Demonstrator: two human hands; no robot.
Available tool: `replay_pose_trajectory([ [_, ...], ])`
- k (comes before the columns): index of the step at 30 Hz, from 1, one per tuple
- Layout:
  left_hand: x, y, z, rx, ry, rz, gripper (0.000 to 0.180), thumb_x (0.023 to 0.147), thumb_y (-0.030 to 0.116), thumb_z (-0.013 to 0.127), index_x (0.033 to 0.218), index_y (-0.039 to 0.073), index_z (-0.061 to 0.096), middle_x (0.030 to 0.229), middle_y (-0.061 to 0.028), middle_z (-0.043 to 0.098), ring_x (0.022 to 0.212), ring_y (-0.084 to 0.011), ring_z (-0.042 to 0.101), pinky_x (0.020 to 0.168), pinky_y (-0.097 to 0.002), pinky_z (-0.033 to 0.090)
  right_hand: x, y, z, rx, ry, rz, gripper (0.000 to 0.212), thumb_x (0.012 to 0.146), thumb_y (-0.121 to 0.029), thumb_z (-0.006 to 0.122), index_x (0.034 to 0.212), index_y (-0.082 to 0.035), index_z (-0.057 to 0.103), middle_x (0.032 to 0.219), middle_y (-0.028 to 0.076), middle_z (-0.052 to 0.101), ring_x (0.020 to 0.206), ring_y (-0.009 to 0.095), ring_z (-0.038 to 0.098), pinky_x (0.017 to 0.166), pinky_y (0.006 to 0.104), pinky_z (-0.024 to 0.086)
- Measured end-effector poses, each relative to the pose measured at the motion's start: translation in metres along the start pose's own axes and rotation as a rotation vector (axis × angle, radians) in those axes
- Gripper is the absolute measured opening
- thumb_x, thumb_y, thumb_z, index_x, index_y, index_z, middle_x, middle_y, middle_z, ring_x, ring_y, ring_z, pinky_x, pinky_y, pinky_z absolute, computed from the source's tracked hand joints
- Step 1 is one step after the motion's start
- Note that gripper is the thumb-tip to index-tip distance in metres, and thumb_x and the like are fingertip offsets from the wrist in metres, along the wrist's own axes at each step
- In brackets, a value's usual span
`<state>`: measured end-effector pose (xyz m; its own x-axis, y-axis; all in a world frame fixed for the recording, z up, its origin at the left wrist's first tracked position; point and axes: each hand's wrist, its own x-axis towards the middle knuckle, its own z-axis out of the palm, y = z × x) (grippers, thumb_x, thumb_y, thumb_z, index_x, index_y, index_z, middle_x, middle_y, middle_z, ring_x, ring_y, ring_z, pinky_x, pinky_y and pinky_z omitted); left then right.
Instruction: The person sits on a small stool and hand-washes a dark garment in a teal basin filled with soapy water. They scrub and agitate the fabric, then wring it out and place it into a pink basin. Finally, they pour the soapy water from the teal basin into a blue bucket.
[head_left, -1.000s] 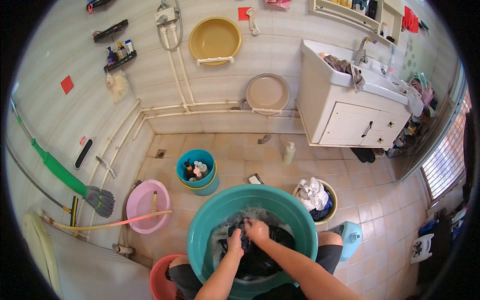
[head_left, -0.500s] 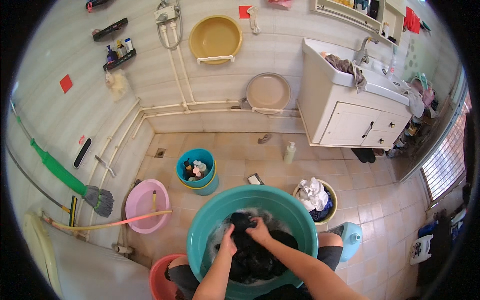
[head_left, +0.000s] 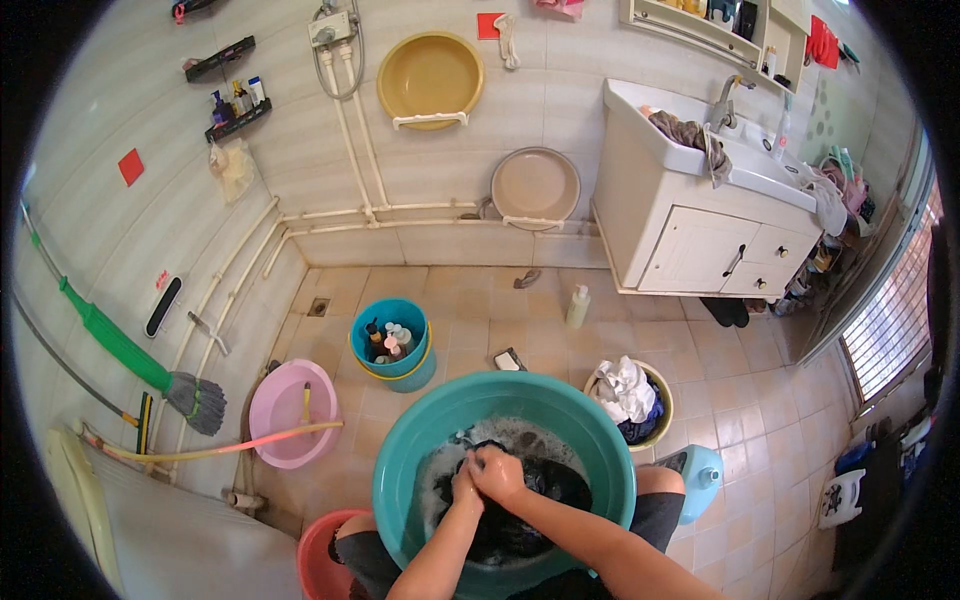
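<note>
A large teal tub (head_left: 390, 480) of sudsy water stands between my knees. Soaked black clothing (head_left: 545, 500) lies in it, with white foam (head_left: 540, 440) around the cloth. My left hand (head_left: 465, 487) and my right hand (head_left: 497, 474) are pressed together over the tub's middle. Both are closed on a bunched part of the black clothing, most of which their fingers hide. The rest of the cloth spreads in the water below my right forearm.
Beyond the tub stand a blue bucket (head_left: 415, 375) of bottles and a pump bottle (head_left: 578, 307). To the right are a laundry basket (head_left: 660, 432) and a light blue jug (head_left: 705, 472). At left sit a pink basin (head_left: 275, 440) with a hose (head_left: 230, 447) across it and a red basin (head_left: 312, 560).
My hands have come together and lowered slightly toward the water. The lump of black cloth held up between them is now mostly covered by my fingers.
</note>
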<state>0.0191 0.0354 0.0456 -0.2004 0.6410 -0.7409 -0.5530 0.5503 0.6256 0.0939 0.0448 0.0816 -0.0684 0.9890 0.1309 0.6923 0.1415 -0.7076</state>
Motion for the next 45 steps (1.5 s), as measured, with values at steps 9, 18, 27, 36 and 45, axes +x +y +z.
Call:
replay_pose_trajectory([
  [9, 0.035, 0.004, -0.035, 0.230, 0.176, 0.234, 0.034, 0.076, 0.028, 0.066, 0.099, 0.005, 0.058, 0.105, -0.0080, 0.056, 0.101, -0.0220, 0.048, 0.088, -0.0362, 0.036, 0.017, 0.061, -0.004, -0.276, -0.366, 0.395, 0.042, 0.075, -0.033, 0.065, 0.099, 0.000, 0.055, 0.100, 0.016, 0.052, 0.089, 0.033, 0.053, 0.076, 0.0433, 0.045],
  [18, 0.023, 0.008, -0.021, -0.278, -0.319, -0.228, 0.054, 0.076, 0.051, 0.057, 0.106, 0.006, 0.057, 0.106, -0.0087, 0.057, 0.098, -0.0265, 0.053, 0.086, -0.0419, 0.041, 0.012, 0.067, 0.017, 0.588, -0.315, 0.387, 0.054, 0.067, -0.011, 0.057, 0.120, -0.004, 0.048, 0.113, 0.018, 0.051, 0.106, 0.024, 0.050, 0.087, 0.0321, 0.040],
  [27, 0.032, -0.020, -0.022, -0.196, -0.270, -0.056, 0.048, 0.080, 0.040, 0.056, 0.113, 0.005, 0.052, 0.106, -0.0109, 0.056, 0.094, -0.0243, 0.053, 0.083, -0.0389, 0.041, -0.035, -0.024, -0.014, -0.033, -0.134, -0.210, 0.017, 0.071, -0.023, 0.060, 0.086, -0.014, 0.062, 0.081, 0.012, 0.058, 0.072, 0.033, 0.057, 0.062, 0.0414, 0.048],
  [36, -0.001, 0.018, 0.000, 0.266, -0.088, 0.193, 0.054, 0.078, 0.038, 0.062, 0.115, 0.002, 0.048, 0.116, -0.0098, 0.049, 0.109, -0.0236, 0.043, 0.091, -0.0400, 0.033, 0.028, 0.049, -0.004, 0.084, -0.082, 0.628, 0.037, 0.081, -0.037, 0.054, 0.099, -0.005, 0.060, 0.091, 0.017, 0.061, 0.086, 0.035, 0.057, 0.075, 0.0425, 0.045],
  [45, 0.029, -0.003, -0.030, 0.384, 0.306, 0.001, 0.049, 0.072, 0.013, 0.069, 0.115, 0.005, 0.048, 0.120, -0.0127, 0.048, 0.107, -0.0295, 0.045, 0.087, -0.0392, 0.040, 0.014, 0.085, 0.012, -0.089, -0.290, 0.643, 0.041, 0.085, -0.022, 0.051, 0.124, -0.010, 0.043, 0.108, 0.015, 0.054, 0.089, 0.030, 0.056, 0.073, 0.0410, 0.047],
])
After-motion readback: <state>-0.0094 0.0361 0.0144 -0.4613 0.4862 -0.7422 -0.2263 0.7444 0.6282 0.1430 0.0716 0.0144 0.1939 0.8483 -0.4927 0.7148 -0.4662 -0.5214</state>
